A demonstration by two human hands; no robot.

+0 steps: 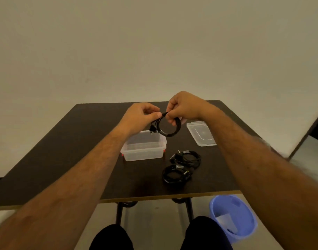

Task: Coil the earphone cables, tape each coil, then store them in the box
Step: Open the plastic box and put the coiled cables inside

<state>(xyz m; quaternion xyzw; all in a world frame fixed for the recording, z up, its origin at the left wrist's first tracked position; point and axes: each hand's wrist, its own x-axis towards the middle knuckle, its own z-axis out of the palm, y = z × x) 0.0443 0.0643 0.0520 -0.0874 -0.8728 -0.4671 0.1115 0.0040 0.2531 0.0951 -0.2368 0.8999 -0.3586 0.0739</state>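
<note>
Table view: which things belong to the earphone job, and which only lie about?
Job: held coil, pinched by left hand and right hand; two coils on table; open box; lid.
About: blue bin.

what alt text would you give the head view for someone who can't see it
Both hands, left and right, hold a black coiled cable above an open clear box on a dark table. Two more coils lie near the box, its lid to the right, and a blue bin stands on the floor.
</note>
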